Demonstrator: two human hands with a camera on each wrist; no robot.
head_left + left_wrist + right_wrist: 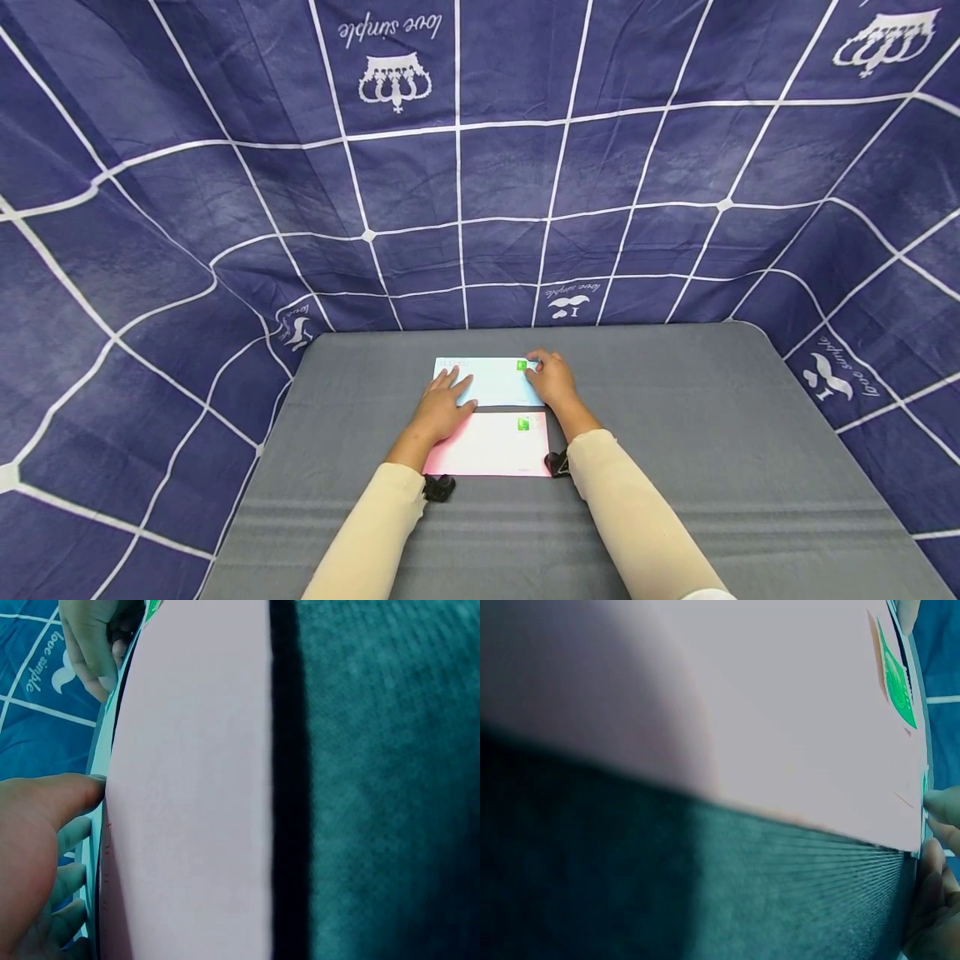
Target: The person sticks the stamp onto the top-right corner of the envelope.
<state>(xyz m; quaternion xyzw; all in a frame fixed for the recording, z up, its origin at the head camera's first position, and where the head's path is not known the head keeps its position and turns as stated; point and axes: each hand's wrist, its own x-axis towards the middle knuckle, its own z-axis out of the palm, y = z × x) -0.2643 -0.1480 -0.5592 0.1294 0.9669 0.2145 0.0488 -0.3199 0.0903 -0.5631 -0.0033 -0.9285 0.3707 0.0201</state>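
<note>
A pale blue envelope (495,383) lies crosswise at the back of the grey table. On its upper right corner is a green stamp (521,365). My left hand (441,407) rests with spread fingers over the left part of this envelope, its thumb near the lower edge. With bent thumb and forefinger, my right hand (553,381) pinches at the stamp's right side. Nearer to me lies a pink envelope (487,446) with its own green stamp (523,423). In the left wrist view the pink envelope (191,780) fills the middle, with the left thumb (75,793) along its far edge.
The grey table (675,433) stretches to both sides of the envelopes. A blue cloth (510,183) with white lines hangs behind it and at both sides. Black wrist cameras (438,487) sit under the sleeves, close over the pink envelope's near edge.
</note>
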